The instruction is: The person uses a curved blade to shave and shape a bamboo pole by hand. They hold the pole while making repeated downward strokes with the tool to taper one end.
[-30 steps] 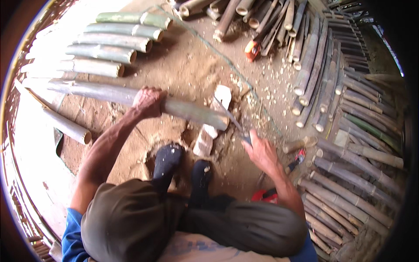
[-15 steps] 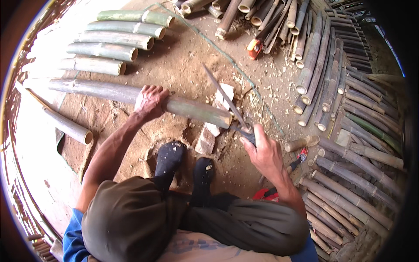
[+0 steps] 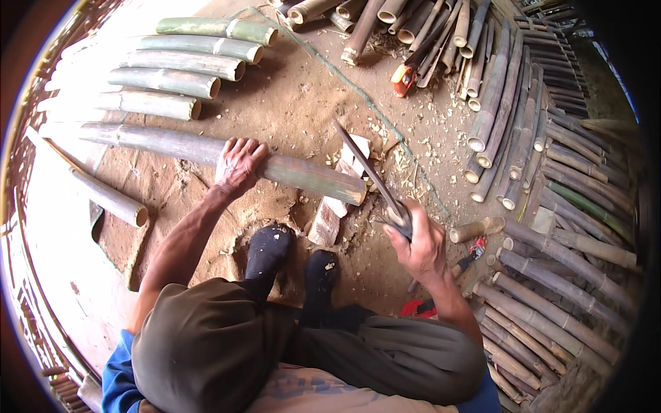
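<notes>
My left hand [image 3: 239,165] is wrapped over a thick bamboo pole [image 3: 313,179] that lies crosswise in front of me. The cut right end of this pole rests on a pale wooden block [image 3: 326,224]. To the right of that end, my right hand [image 3: 421,244] grips a machete [image 3: 370,171] by its dark handle. Its long narrow blade slants up and to the left, apart from the pole. My feet in dark socks [image 3: 268,251] are just below the pole.
Several cut bamboo lengths [image 3: 172,82] lie in a row at the upper left, and a split-ended piece [image 3: 113,196] lies nearer. Bamboo stacks [image 3: 506,103] line the right side. An orange tape measure [image 3: 403,79] and scattered chips lie on the earth floor beside a green cord [image 3: 358,89].
My right hand has shifted slightly right and down, carrying the machete blade away from the pole's end. My left hand keeps its place on the pole.
</notes>
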Action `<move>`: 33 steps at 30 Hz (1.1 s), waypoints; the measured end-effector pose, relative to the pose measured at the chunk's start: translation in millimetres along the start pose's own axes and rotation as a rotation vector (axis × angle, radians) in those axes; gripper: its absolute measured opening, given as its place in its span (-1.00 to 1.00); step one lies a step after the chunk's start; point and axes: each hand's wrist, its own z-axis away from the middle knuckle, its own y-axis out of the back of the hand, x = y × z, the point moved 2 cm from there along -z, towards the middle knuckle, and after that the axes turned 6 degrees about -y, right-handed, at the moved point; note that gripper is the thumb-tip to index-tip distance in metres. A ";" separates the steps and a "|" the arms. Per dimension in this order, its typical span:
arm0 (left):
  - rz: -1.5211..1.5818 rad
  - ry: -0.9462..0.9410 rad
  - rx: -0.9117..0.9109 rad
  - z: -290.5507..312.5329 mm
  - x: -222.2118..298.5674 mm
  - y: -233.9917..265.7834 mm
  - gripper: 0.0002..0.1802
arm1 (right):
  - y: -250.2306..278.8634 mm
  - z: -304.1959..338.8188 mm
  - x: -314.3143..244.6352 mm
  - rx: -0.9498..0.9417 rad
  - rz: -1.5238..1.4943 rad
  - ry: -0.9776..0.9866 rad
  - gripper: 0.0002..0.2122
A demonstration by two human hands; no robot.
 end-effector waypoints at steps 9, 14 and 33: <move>0.027 0.112 -0.635 -36.2 -6.5 8.9 -0.18 | -21.9 40.4 75.0 -0.483 0.089 -0.484 -0.78; 0.212 0.161 -0.860 -53.0 -31.5 -2.7 -0.37 | 0.1 18.5 18.2 -0.265 -0.012 -0.341 -0.75; 0.215 0.131 -0.675 -49.8 -12.0 -7.2 -0.48 | -34.5 46.9 76.1 -0.250 0.113 -0.200 -0.71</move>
